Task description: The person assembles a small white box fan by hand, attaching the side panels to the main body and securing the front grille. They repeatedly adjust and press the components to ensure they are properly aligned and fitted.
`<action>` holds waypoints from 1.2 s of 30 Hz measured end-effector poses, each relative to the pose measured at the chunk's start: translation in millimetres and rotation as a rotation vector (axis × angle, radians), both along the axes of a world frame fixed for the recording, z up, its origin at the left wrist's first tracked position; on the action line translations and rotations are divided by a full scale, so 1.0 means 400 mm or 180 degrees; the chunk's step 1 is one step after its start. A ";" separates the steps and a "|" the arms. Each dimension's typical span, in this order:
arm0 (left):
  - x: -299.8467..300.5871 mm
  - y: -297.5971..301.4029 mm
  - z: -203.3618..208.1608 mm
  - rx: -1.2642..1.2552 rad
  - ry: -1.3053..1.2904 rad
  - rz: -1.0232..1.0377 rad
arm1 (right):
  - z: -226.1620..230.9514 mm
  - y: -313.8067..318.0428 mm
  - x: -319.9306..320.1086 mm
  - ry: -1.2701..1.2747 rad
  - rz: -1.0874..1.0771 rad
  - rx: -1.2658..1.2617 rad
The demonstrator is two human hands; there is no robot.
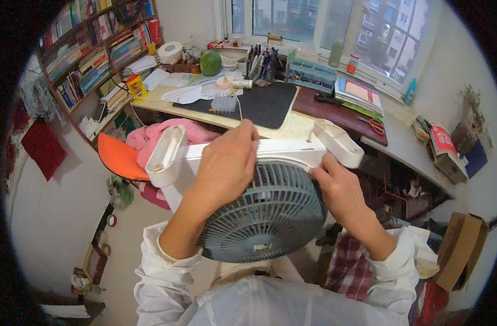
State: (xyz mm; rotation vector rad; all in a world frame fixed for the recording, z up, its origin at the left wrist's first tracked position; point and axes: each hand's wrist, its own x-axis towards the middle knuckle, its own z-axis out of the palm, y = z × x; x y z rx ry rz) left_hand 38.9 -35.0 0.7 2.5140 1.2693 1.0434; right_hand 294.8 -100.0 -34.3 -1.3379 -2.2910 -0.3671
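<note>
A fan [265, 217] with a dark round grille and a white frame is held in front of me. Its two white feet, a left foot [169, 155] and a right foot [343, 149], stick up at the top. My left hand [227, 160] lies over the white frame, fingers closed at its far side. A thin pale strip [239, 108], like a cord or stick, rises from those fingertips; their grip is partly hidden. My right hand [340, 187] pinches the white rim of the fan beside the right foot.
Beyond the fan stands a desk with a black mat [267, 103], a clear plastic box [224, 103], pens [259, 62] and a green melon [211, 63]. An orange chair [120, 157] with pink cloth is left. Scissors [372, 125] lie right; a cardboard box [460, 250] stands lower right.
</note>
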 end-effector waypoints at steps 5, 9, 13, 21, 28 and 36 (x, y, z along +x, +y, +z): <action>-0.027 0.003 -0.007 -0.0017 -0.0073 0.0104 | -0.031 0.010 -0.006 0.0179 -0.0091 -0.0035; -0.026 0.010 -0.011 0.0058 -0.0034 0.0053 | -0.067 0.021 0.013 0.0617 0.0075 0.0099; -0.004 0.001 -0.001 -0.0044 0.0012 0.0015 | -0.077 0.000 0.039 0.0733 0.0011 -0.0045; 0.016 -0.029 0.014 -0.0086 -0.0002 -0.0107 | -0.102 -0.065 0.063 0.1301 0.0176 0.0216; 0.002 -0.035 0.013 -0.0054 0.0059 0.0129 | -0.114 -0.132 0.112 0.1251 -0.0331 -0.0307; -0.016 -0.033 0.010 -0.0061 -0.0009 0.0133 | -0.087 -0.134 0.050 0.1696 0.0113 0.0665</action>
